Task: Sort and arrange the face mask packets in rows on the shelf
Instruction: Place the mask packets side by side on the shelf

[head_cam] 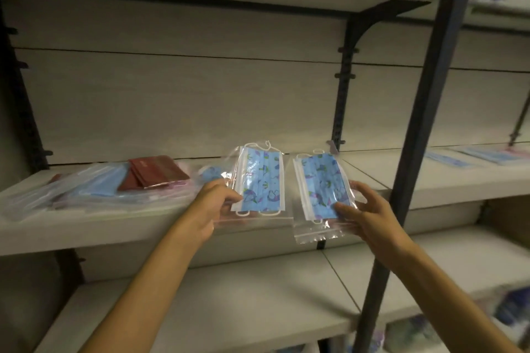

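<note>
While both packets lie side by side on the shelf [143, 226] | my left hand [210, 203] pinches left packet [259, 178] | my right hand [365, 206] grasps right packet [322, 185]

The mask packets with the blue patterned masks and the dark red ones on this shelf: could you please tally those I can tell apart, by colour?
Blue patterned packets: 2, one held by the left hand, one by the right hand.
Dark red packets: 1 stack, count unclear.
Total: 3 groups told apart.
</note>
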A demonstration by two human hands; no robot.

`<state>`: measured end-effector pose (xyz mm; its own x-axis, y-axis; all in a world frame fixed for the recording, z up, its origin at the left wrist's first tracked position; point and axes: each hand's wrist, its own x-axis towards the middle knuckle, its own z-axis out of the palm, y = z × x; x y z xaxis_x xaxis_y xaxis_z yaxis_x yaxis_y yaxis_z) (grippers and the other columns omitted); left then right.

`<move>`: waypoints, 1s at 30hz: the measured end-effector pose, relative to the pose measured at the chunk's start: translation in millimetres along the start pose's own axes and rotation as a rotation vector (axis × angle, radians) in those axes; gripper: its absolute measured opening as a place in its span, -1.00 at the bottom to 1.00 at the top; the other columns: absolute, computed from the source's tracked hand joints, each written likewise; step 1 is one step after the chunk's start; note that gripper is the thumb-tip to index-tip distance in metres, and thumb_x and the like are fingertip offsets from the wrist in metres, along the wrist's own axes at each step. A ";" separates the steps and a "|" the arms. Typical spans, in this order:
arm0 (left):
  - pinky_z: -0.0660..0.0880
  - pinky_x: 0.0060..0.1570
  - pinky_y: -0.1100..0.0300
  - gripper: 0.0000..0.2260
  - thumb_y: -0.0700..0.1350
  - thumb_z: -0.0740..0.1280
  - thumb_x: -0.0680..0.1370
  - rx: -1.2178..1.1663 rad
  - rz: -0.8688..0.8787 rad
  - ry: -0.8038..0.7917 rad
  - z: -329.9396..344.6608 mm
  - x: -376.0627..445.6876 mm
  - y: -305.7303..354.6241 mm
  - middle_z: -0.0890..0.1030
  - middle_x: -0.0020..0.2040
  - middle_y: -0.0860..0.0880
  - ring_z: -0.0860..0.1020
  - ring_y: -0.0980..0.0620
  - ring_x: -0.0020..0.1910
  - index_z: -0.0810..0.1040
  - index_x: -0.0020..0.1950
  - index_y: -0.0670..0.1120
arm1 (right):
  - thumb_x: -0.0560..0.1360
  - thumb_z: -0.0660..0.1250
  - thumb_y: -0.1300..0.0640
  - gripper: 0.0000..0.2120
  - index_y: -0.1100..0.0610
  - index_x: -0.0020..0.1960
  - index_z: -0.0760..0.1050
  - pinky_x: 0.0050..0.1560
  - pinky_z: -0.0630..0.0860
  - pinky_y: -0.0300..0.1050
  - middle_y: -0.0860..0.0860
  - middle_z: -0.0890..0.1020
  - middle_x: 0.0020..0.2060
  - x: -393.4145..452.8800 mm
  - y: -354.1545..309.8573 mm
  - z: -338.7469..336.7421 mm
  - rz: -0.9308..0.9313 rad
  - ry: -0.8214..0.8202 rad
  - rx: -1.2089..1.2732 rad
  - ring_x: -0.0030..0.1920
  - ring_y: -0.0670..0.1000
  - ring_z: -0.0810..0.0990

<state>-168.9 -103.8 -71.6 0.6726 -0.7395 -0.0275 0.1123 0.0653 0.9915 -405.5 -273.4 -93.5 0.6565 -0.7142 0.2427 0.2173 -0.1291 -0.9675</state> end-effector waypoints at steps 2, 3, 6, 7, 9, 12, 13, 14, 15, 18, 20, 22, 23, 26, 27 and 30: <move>0.59 -0.44 0.12 -0.63 -0.43 0.21 0.47 -0.006 -0.017 -0.007 34.9 -9.5 -10.0 0.71 -0.07 -0.22 0.71 -0.15 -0.26 0.47 0.26 -0.27 | 0.49 0.39 0.33 -0.59 0.09 0.30 0.48 -0.16 0.69 0.04 0.20 0.71 0.02 -9.7 -0.3 -38.1 -0.013 0.006 0.010 -0.04 0.27 0.71; 0.59 -0.43 0.11 -0.65 -0.42 0.21 0.47 -0.005 -0.022 -0.003 56.4 -15.6 -15.7 0.71 -0.09 -0.19 0.70 -0.15 -0.27 0.48 0.24 -0.28 | 0.48 0.40 0.34 -0.59 0.11 0.29 0.48 -0.15 0.69 0.05 0.19 0.70 0.03 -15.1 -0.2 -61.0 -0.017 0.008 0.019 -0.03 0.27 0.71; 0.61 -0.39 0.08 -0.66 -0.41 0.22 0.46 -0.003 -0.020 -0.006 105.7 -28.2 -30.4 0.70 0.02 -0.24 0.69 -0.16 -0.23 0.54 0.20 -0.24 | 0.47 0.40 0.35 -0.62 0.13 0.26 0.50 -0.20 0.68 0.00 0.20 0.70 0.04 -25.5 2.3 -113.9 0.000 0.016 0.043 -0.04 0.26 0.71; 0.60 -0.41 0.10 -0.65 -0.41 0.22 0.47 -0.011 -0.017 -0.007 123.0 -31.2 -35.5 0.69 0.05 -0.25 0.68 -0.15 -0.23 0.54 0.21 -0.24 | 0.47 0.40 0.36 -0.62 0.13 0.25 0.50 -0.22 0.68 -0.02 0.22 0.70 0.03 -29.5 2.6 -131.4 0.004 0.016 0.048 -0.06 0.26 0.71; 0.57 -0.43 0.13 -0.64 -0.41 0.22 0.47 -0.020 -0.009 -0.011 154.7 -38.7 -44.0 0.69 0.04 -0.23 0.68 -0.12 -0.25 0.54 0.24 -0.22 | 0.48 0.40 0.36 -0.62 0.13 0.24 0.50 -0.26 0.65 -0.05 0.22 0.71 0.01 -36.5 4.1 -163.5 0.022 0.021 0.052 -0.10 0.23 0.72; 0.56 -0.44 0.14 -0.63 -0.41 0.22 0.48 -0.008 -0.005 -0.036 204.0 -49.0 -54.3 0.71 0.00 -0.22 0.68 -0.12 -0.27 0.55 0.24 -0.18 | 0.48 0.40 0.37 -0.60 0.14 0.28 0.48 -0.30 0.63 -0.08 0.22 0.71 0.00 -44.9 2.7 -210.3 0.055 0.040 0.053 -0.14 0.20 0.71; 0.56 -0.45 0.15 -0.63 -0.41 0.22 0.49 0.006 -0.004 -0.051 220.2 -51.8 -56.4 0.70 -0.01 -0.22 0.68 -0.12 -0.27 0.56 0.24 -0.17 | 0.48 0.40 0.37 -0.60 0.14 0.28 0.48 -0.31 0.62 -0.08 0.22 0.71 0.00 -47.1 1.6 -224.3 0.060 0.045 0.051 -0.15 0.19 0.71; 0.56 -0.45 0.15 -0.64 -0.41 0.22 0.49 0.020 -0.004 -0.066 236.0 -52.5 -58.4 0.70 0.00 -0.23 0.69 -0.13 -0.27 0.56 0.23 -0.16 | 0.48 0.41 0.37 -0.60 0.13 0.27 0.48 -0.32 0.62 -0.09 0.21 0.72 -0.01 -48.9 -0.6 -237.6 0.065 0.056 0.051 -0.18 0.17 0.71; 0.57 -0.44 0.14 -0.64 -0.41 0.22 0.49 0.033 -0.007 -0.076 251.0 -51.6 -59.9 0.70 0.01 -0.23 0.69 -0.14 -0.24 0.57 0.22 -0.17 | 0.48 0.41 0.38 -0.61 0.13 0.26 0.49 -0.35 0.61 -0.10 0.19 0.72 -0.04 -50.3 -2.8 -250.3 0.068 0.068 0.045 -0.21 0.14 0.71; 0.60 -0.36 0.12 -0.72 -0.40 0.25 0.48 0.077 -0.006 -0.086 295.0 -44.1 -62.9 0.70 0.01 -0.24 0.70 -0.18 -0.11 0.57 0.16 -0.24 | 0.48 0.41 0.39 -0.65 0.06 0.18 0.52 -0.39 0.57 -0.15 0.09 0.73 -0.20 -50.9 -9.5 -285.6 0.073 0.116 0.024 -0.31 0.05 0.68; 0.58 -0.39 0.17 -0.79 -0.40 0.25 0.49 0.108 -0.003 -0.097 323.9 -40.1 -63.8 0.70 -0.03 -0.21 0.70 -0.09 -0.18 0.57 0.05 -0.23 | 0.48 0.42 0.38 -0.64 0.06 0.19 0.52 -0.38 0.57 -0.14 0.09 0.73 -0.20 -45.4 -11.6 -308.6 0.066 0.127 0.019 -0.30 0.05 0.68; 0.56 -0.43 0.22 -0.80 -0.42 0.24 0.49 0.115 -0.011 -0.112 351.5 -35.2 -64.4 0.68 -0.09 -0.19 0.68 -0.01 -0.26 0.56 0.03 -0.26 | 0.48 0.42 0.37 -0.65 0.07 0.19 0.53 -0.39 0.56 -0.17 0.06 0.73 -0.23 -37.5 -12.6 -330.0 0.059 0.138 0.018 -0.32 0.02 0.67; 0.56 -0.43 0.21 -0.79 -0.43 0.24 0.48 0.115 -0.013 -0.115 364.4 -29.8 -65.4 0.66 -0.11 -0.19 0.67 -0.02 -0.27 0.56 0.06 -0.30 | 0.49 0.41 0.37 -0.66 0.08 0.18 0.53 -0.40 0.54 -0.19 0.03 0.72 -0.27 -31.9 -12.5 -340.9 0.059 0.148 0.015 -0.35 -0.01 0.66; 0.60 -0.35 0.12 -0.72 -0.42 0.27 0.45 0.102 -0.002 -0.110 398.4 -9.8 -68.4 0.59 -0.07 -0.21 0.62 -0.14 -0.11 0.50 0.16 -0.35 | 0.49 0.42 0.38 -0.69 0.13 0.17 0.53 -0.40 0.54 -0.20 0.00 0.70 -0.32 -10.9 -13.5 -369.5 0.063 0.174 -0.018 -0.38 -0.03 0.65; 0.62 -0.33 0.09 -0.71 -0.41 0.28 0.46 0.089 0.007 -0.108 409.2 -2.6 -69.5 0.58 -0.03 -0.21 0.63 -0.17 -0.07 0.48 0.18 -0.34 | 0.48 0.42 0.38 -0.69 0.16 0.18 0.53 -0.38 0.56 -0.18 0.03 0.72 -0.28 -1.7 -13.1 -379.3 0.066 0.180 -0.033 -0.36 -0.01 0.67; 0.65 -0.33 0.06 -0.77 -0.39 0.25 0.53 0.059 0.040 -0.124 441.0 16.9 -69.7 0.66 0.05 -0.18 0.70 -0.18 -0.07 0.53 0.10 -0.14 | 0.49 0.41 0.37 -0.70 0.22 0.20 0.51 -0.29 0.64 -0.09 0.20 0.72 -0.08 26.6 -14.3 -410.7 0.094 0.200 -0.058 -0.24 0.12 0.72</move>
<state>-487.9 -416.4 -85.2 0.5795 -0.8146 0.0243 0.0416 0.0593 0.9974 -687.8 -573.1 -102.1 0.5146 -0.8461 0.1386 0.1163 -0.0913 -0.9890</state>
